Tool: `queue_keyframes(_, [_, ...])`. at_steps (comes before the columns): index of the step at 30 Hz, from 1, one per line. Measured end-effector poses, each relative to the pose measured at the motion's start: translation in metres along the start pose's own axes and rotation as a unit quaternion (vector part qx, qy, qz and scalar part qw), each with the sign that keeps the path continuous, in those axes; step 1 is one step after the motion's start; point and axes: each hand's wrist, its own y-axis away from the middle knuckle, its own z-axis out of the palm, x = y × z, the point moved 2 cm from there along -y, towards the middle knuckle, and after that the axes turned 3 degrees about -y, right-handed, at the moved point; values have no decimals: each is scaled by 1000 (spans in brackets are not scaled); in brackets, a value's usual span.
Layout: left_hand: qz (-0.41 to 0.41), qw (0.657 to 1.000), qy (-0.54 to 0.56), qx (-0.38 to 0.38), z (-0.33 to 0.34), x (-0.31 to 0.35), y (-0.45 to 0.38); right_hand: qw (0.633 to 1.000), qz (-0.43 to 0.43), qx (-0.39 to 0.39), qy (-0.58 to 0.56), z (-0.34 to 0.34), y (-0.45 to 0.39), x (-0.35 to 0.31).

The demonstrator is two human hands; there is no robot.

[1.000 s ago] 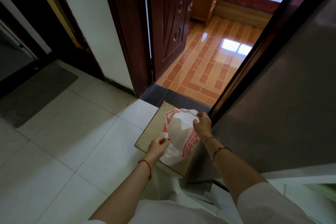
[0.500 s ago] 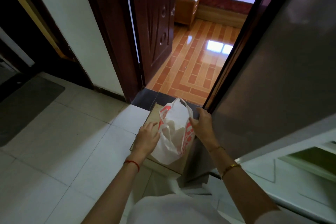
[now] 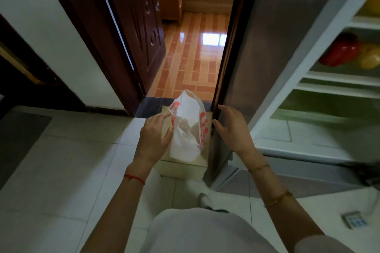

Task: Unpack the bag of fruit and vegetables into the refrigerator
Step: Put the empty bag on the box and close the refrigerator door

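A white plastic bag (image 3: 188, 129) with red print is seen slumped on a low pale stool (image 3: 181, 167), just left of the open refrigerator (image 3: 329, 88) and near the doorway. The left hand (image 3: 154, 137) is held at the bag's left edge with fingers straight and relaxed; nothing is gripped, though the fingertips appear to brush the plastic. The right hand (image 3: 232, 129) is spread open just right of the bag, apart from it, close to the refrigerator door (image 3: 257, 37).

The step in hand is judged to be opening the bag's mouth. It is best done by taking both handles and parting them evenly, so the contents are exposed without the bag being tipped off the stool.

Room is tight on the right: the door edge stands beside the right hand. Open floor lies left and near. A red pepper (image 3: 341, 51) is already on a shelf at the far right.
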Motion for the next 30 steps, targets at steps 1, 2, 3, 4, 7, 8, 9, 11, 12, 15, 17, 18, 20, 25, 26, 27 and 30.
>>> queue_keyframes(1, [10, 1000, 5, -2, -3, 3, 6, 1000, 4, 8, 1, -4, 12, 0])
queue_keyframes(2, [19, 1000, 6, -2, -6, 7, 11, 1000, 5, 17, 0, -9, 24, -1])
queue_keyframes(3, [27, 1000, 6, -3, -9, 11, 16, 1000, 9, 25, -2, -14, 36, -1])
queue_keyframes(4, [36, 999, 7, -6, -11, 15, 20, 999, 14, 34, -2, -19, 49, -1])
queue_keyframes(7, [76, 996, 11, -36, -12, 31, 30, 998, 38, 57, 5, -35, 90, 6])
queue_keyframes(8, [96, 994, 8, -46, -11, 38, 34, 997, 45, 64, 6, -42, 103, 9])
queue_keyframes(9, [113, 992, 6, -53, -10, 45, 37, 996, 54, 70, 6, -48, 117, 12])
queue_keyframes(11, [138, 988, 3, -64, -6, 60, 44, 993, 77, 85, 7, -60, 143, 18])
queue_keyframes(12, [151, 986, 3, -71, -4, 69, 48, 991, 88, 97, 10, -67, 157, 21])
queue_keyframes(15, [197, 976, 5, -92, 2, 101, 62, 982, 124, 141, 15, -85, 198, 31])
queue_keyframes(17, [226, 968, 18, -110, 9, 121, 74, 975, 153, 161, 18, -97, 227, 37])
queue_keyframes(18, [239, 964, 23, -116, 13, 131, 80, 971, 165, 169, 22, -103, 241, 39])
queue_keyframes(20, [266, 955, 34, -127, 24, 151, 93, 964, 182, 191, 36, -115, 269, 46])
queue_keyframes(25, [324, 931, 52, -158, 54, 208, 134, 942, 219, 245, 60, -148, 341, 65])
queue_keyframes(26, [337, 926, 54, -161, 59, 220, 144, 938, 228, 255, 61, -155, 357, 69])
queue_keyframes(27, [347, 921, 56, -167, 65, 233, 156, 933, 237, 265, 62, -163, 374, 74])
queue_keyframes(30, [366, 909, 70, -189, 83, 273, 193, 916, 263, 293, 72, -189, 427, 88])
